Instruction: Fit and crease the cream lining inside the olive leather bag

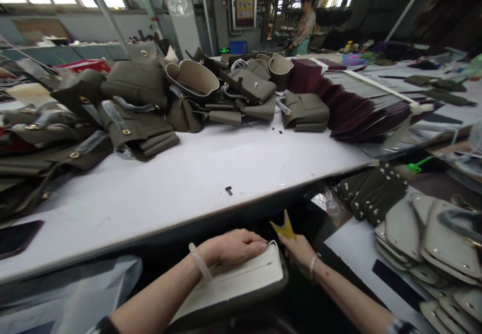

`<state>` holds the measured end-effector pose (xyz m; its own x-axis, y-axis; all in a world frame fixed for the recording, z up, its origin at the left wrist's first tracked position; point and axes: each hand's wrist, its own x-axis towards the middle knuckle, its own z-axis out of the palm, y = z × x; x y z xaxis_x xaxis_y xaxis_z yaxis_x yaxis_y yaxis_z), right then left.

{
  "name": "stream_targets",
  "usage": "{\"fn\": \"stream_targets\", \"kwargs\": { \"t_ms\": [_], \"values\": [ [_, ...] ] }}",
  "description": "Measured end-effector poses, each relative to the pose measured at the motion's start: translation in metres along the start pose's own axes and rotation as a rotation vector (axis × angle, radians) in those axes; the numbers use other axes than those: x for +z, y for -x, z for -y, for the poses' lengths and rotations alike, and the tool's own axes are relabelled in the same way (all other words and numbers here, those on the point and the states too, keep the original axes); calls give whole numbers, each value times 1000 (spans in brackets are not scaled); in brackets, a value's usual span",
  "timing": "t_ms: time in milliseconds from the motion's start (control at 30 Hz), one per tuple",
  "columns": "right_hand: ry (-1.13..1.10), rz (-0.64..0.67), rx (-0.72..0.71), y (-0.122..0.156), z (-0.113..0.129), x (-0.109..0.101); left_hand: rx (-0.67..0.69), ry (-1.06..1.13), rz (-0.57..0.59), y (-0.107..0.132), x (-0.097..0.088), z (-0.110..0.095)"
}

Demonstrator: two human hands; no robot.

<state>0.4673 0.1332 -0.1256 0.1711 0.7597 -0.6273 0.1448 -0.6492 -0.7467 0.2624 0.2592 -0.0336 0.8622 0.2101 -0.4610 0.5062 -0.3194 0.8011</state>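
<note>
In front of me is a handbag body (pixel 259 273) with its cream side facing up and an olive-grey outer edge below. My left hand (pixel 237 246) lies along its far edge, fingers closed over the rim and thumb side toward the corner. A pale bangle circles that wrist. My right hand (pixel 301 256), just past the bag's right corner, is closed around a flat yellow tool (pixel 285 226) whose V-notched end points up and away from me. The tool's lower part is hidden in the fingers. The bag's near side runs out of view.
A white table (pixel 233 158) spans ahead, with olive handbags (pixel 137 85) heaped along its far side. Maroon sheets (pixel 357 103) are stacked right of them. A phone (pixel 18 238) lies at left. Grey bag flaps (pixel 448 238) are piled at right. A person (pixel 305 22) stands far back.
</note>
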Motion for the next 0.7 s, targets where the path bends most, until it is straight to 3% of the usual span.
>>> {"fn": "stream_targets", "kwargs": {
  "t_ms": [67, 133, 200, 267, 333, 533, 700],
  "values": [
    [43, 59, 51, 15, -1, -34, -19, 31, 4, -1, 0, 2],
    [72, 257, 101, 33, 4, -61, -36, 58, 4, -1, 0, 1],
    [146, 535, 162, 45, 14, -73, -52, 77, -13, -2, 0, 0],
    [249, 656, 137, 46, 26, -72, -77, 93, -46, -3, 0, -3],
    [359, 566, 4, 39, 40, -63, -109, 110, -77, -2, 1, -5],
    [853, -25, -464, 20, 79, -49, -136, 149, -119, 2, 3, -5],
    [1124, -37, -746, 9, 100, -43, -100, 115, -147, 4, 1, -6]
  ]
}}
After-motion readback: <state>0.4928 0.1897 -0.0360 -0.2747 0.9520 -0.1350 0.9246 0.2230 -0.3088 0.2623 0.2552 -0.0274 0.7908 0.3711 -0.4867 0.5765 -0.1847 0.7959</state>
